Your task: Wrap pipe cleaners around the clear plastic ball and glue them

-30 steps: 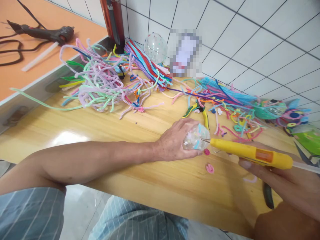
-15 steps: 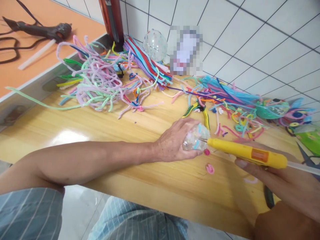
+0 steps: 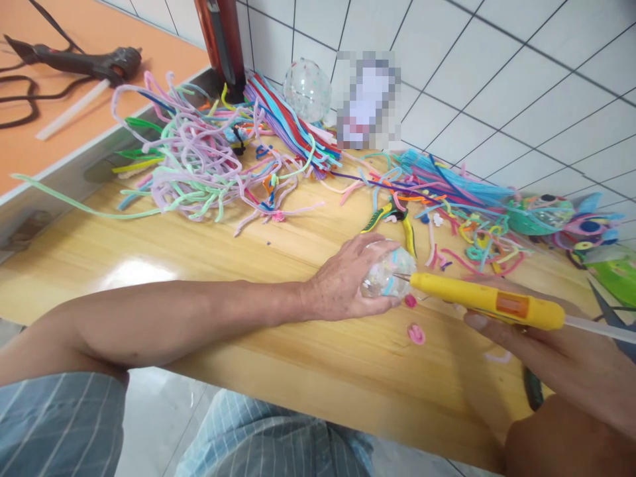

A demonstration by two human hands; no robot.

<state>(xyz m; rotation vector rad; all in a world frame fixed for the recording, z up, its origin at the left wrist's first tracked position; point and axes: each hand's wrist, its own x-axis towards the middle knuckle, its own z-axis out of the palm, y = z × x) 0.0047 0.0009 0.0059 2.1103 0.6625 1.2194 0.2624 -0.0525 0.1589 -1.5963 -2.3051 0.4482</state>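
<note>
Evidently, a transparent ball (image 3: 383, 283) is held over the worktop (image 3: 298, 371) by the left hand (image 3: 340, 281), its grip closed round the ball's left side, with fingers bent over the far side and the thumb along the near one. Just to the ball's right, a yellow glue gun (image 3: 477, 297) is clasped in the right hand (image 3: 561, 354). The gun's long axis is laid almost level across the view, its metal nozzle (image 3: 405, 276) pointed left at the ball's exposed face, a white glue stick (image 3: 599, 328) extended from the rear. Whether the ball is touched by the tip cannot be told for certain from this angle. The left forearm (image 3: 238, 301) is stretched in from the left, the back of the hand turned upward; the right hand is angled in from the lower right, its thumb set on the gun's near side. Pliers (image 3: 409, 237) are seen just beyond the ball.
</note>
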